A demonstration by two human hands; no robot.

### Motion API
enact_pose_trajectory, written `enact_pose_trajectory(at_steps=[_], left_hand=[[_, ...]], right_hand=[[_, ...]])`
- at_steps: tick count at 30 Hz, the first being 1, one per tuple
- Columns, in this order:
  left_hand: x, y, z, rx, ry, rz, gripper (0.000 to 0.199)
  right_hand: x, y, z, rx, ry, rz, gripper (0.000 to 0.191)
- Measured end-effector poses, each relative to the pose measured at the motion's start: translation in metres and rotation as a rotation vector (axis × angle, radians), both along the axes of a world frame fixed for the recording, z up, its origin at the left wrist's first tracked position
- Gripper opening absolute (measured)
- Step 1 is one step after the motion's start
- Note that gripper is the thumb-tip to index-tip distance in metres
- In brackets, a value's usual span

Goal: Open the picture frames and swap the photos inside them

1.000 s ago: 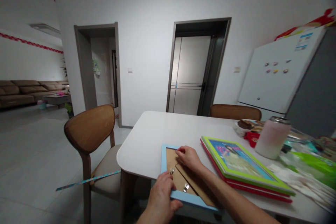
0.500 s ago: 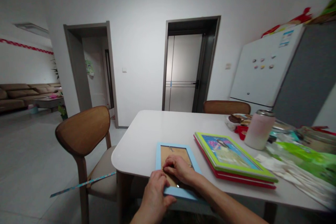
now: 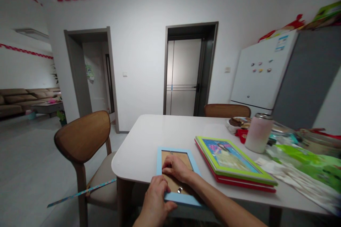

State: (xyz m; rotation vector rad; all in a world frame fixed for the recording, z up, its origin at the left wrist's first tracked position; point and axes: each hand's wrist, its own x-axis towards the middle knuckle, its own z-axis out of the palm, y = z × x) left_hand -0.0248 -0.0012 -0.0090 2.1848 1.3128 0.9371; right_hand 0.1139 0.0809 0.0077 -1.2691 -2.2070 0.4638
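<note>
A light-blue picture frame (image 3: 196,166) lies face down at the table's near edge, its brown backing board (image 3: 181,156) showing. Metal fittings sit on the board, one near the far end and a shiny metal hanger (image 3: 180,189) near the close end. My left hand (image 3: 156,195) grips the frame's near left corner, with the thumb along the near edge and the fingers bent over the left side. Across the board reaches my right hand (image 3: 176,167), its fingers curled and pressed together at the left inner edge. Whatever is under those fingertips is hidden.
Right of the frame lies a stack of picture frames, a green one (image 3: 234,156) above red. Beyond stand a pink bottle (image 3: 259,133), white gloves (image 3: 287,179) and green packaging (image 3: 298,156). A wooden chair (image 3: 85,138) with a patterned strip (image 3: 80,194) is at left.
The view has shifted slightly. My right hand has moved a little along the frame's left edge, away from me, and the near hanger shows more. My left hand keeps its hold on the corner.
</note>
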Motion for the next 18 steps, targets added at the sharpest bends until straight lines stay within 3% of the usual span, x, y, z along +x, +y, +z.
enact_pose_trajectory(at_steps=[12, 18], left_hand=[[-0.001, 0.002, -0.001, 0.018, 0.015, -0.014, 0.026], [-0.007, 0.007, -0.002, 0.024, 0.002, 0.014, 0.025]], right_hand=[[0.002, -0.007, 0.001, 0.041, -0.007, -0.013, 0.014], [0.028, -0.054, 0.017, 0.099, -0.082, 0.092, 0.022]])
